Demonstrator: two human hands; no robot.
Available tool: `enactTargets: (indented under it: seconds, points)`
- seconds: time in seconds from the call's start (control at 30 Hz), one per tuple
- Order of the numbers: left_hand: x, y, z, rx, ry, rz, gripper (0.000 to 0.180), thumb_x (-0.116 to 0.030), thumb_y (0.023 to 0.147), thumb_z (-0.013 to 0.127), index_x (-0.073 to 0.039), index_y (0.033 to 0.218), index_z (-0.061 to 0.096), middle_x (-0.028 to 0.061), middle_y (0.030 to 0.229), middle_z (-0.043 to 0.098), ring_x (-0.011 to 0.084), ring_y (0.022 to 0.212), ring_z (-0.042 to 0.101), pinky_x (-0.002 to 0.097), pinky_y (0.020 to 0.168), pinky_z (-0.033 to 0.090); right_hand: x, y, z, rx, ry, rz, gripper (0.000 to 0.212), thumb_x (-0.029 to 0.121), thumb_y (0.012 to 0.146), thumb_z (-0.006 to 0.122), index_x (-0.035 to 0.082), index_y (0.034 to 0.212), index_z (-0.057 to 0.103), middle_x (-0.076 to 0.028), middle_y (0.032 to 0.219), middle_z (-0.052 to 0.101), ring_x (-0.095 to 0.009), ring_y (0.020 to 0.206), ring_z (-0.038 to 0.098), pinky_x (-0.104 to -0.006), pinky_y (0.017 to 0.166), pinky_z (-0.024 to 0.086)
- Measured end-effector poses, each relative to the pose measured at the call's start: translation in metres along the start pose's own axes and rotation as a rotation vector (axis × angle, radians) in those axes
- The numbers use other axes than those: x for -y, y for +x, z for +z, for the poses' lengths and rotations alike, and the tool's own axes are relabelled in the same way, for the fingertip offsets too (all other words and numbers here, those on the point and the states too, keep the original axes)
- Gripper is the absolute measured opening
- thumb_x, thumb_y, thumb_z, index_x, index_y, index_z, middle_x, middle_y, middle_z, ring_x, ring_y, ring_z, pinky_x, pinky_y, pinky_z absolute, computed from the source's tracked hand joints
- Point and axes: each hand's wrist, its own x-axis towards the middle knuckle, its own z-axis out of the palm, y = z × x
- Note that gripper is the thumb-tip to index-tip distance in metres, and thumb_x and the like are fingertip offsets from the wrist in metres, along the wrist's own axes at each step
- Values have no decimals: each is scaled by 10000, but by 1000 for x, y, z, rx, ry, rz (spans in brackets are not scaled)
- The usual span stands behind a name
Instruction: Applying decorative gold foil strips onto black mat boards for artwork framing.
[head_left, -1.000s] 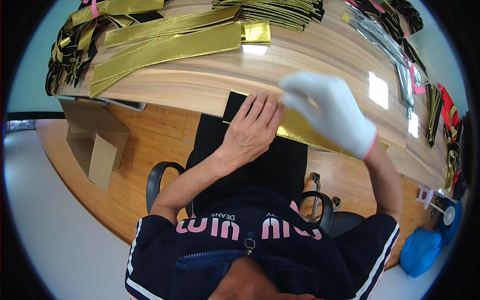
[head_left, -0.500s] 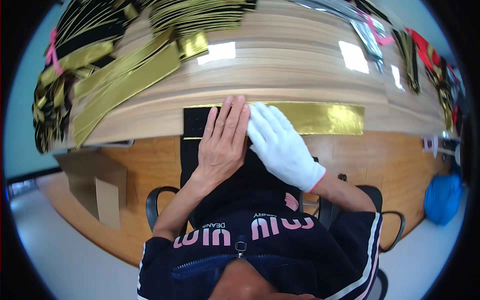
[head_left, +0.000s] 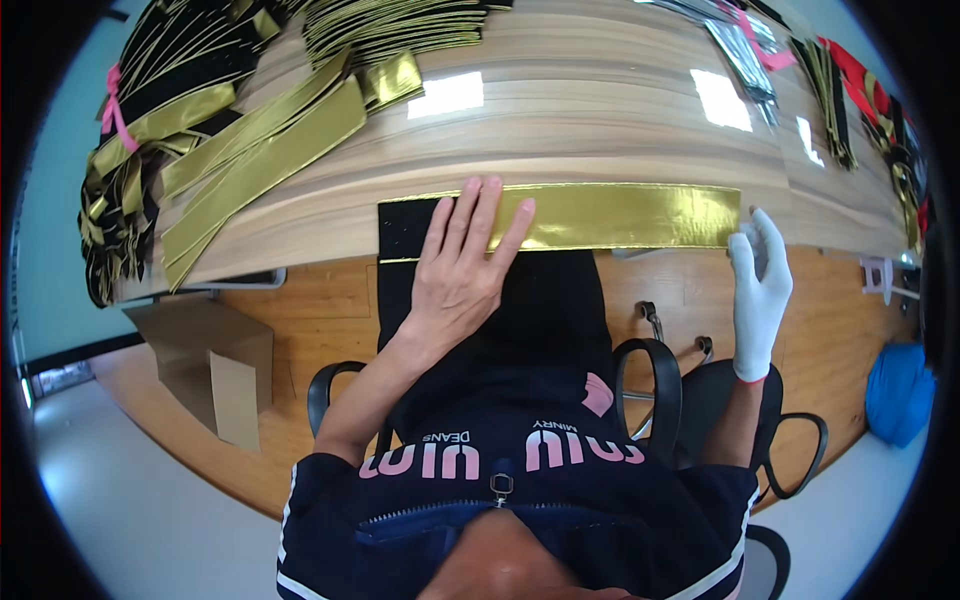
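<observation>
A long gold strip (head_left: pixel 630 217) with a black section (head_left: pixel 402 228) at its left end lies flat along the near edge of the table. My bare left hand (head_left: pixel 465 255) rests flat across it, fingers extended over the join between black and gold. My right hand (head_left: pixel 762 285), in a white glove, is at the strip's right end. Its thumb and fingers are apart, with the thumb close to the end's near corner; whether it touches the strip I cannot tell.
Loose gold strips (head_left: pixel 270 165) lie to the left, beside black-and-gold bundles (head_left: pixel 195 60) tied with pink ribbon (head_left: pixel 115 110). Silver strips (head_left: pixel 742 65) and red pieces (head_left: pixel 855 85) lie far right. A cardboard box (head_left: pixel 205 350) and black chairs (head_left: pixel 725 410) stand below table level.
My right hand has slid rightward along the strip from beside my left hand to its far end. My left hand stays on the strip, its fingers now more spread.
</observation>
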Motion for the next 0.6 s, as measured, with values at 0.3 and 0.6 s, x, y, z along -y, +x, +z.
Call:
enactTargets:
  seconds: [0.3, 0.6]
  points:
    - [3, 14, -15, 58, -38, 134, 586, -67, 901, 624, -6, 1480, 560, 235, 1598, 453, 385, 1500, 432, 512, 1228, 361, 32, -13, 27, 93, 694, -7, 516, 106, 1016, 662, -85, 1477, 532, -134, 1357, 646, -205, 1257, 610, -351, 1079, 482]
    - [14, 23, -14, 85, -290, 286, 646, -106, 849, 730, -79, 1477, 581, 166, 1603, 471, 356, 1489, 452, 475, 1209, 426, 59, -17, 53, -61, 480, 30, 342, 132, 1040, 664, -64, 1319, 644, -31, 1102, 669, -83, 987, 568, -256, 890, 468]
